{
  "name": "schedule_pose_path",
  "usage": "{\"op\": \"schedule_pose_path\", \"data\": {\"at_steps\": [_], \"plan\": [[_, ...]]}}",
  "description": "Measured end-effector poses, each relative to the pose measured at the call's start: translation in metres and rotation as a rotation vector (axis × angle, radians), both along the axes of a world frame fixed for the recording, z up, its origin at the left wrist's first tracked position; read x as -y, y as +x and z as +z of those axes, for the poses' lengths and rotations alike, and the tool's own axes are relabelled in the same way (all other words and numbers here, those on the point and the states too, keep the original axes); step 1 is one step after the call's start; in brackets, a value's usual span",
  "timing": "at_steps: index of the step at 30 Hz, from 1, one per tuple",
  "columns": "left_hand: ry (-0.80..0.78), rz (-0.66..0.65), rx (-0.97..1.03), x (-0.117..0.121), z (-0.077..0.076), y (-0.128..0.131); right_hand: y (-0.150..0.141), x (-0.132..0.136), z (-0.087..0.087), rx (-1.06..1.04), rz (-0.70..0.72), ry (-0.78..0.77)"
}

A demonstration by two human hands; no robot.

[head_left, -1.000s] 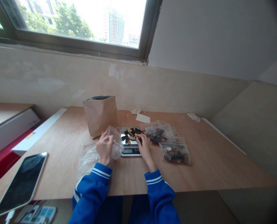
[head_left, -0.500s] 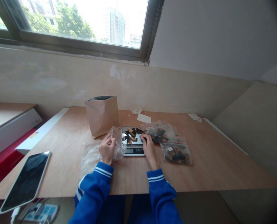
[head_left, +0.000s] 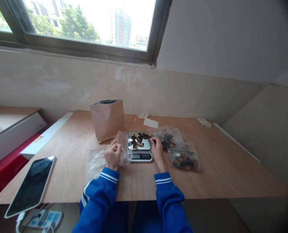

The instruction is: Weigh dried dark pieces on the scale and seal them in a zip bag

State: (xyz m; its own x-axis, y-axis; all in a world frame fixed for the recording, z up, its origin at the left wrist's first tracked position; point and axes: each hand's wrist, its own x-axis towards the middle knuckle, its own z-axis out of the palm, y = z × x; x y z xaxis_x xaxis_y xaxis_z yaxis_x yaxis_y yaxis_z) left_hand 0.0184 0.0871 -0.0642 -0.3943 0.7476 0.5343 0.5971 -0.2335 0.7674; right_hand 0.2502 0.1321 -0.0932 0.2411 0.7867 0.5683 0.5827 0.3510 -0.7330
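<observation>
My left hand point(head_left: 112, 154) grips the top edge of a transparent zip bag point(head_left: 124, 149), which stands open and looks empty, beside a digital kitchen scale point(head_left: 140, 156). Several dark and tan dried pieces point(head_left: 137, 139) lie on the scale's steel platform. My right hand point(head_left: 157, 149) is at the platform's right edge, its fingertips by the dark pieces. I cannot tell whether it pinches one. Two filled zip bags of similar dark pieces point(head_left: 167, 139) point(head_left: 184, 160) lie to its right.
A kraft paper bag point(head_left: 107, 120) stands behind the scale. A crumpled plastic bag point(head_left: 95, 165) lies by my left hand. A tablet point(head_left: 30, 187) rests on the wooden table's point(head_left: 61, 152) left side. A paper slip point(head_left: 150, 122) and tissue scraps point(head_left: 203, 122) lie at the back.
My right hand has moved from over the platform to its right edge. The transparent bag stands more upright in my left hand. The view has shifted slightly.
</observation>
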Motion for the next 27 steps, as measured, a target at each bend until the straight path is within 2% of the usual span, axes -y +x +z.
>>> {"op": "schedule_pose_path", "data": {"at_steps": [8, 17, 23, 27], "plan": [[-0.013, -0.006, 0.000, 0.001, 0.001, 0.000, 0.001, -0.003, -0.004, -0.108, 0.005, -0.030], [0.000, -0.008, 0.001, 0.001, 0.001, 0.000, -0.002, 0.001, 0.004, -0.398, -0.054, -0.055], [0.008, -0.008, -0.003, 0.000, 0.000, 0.000, -0.012, 0.008, 0.021, -0.723, 0.049, -0.161], [0.013, -0.015, -0.005, -0.001, 0.000, 0.000, -0.033, 0.013, 0.043, -0.764, 0.149, -0.180]]}}
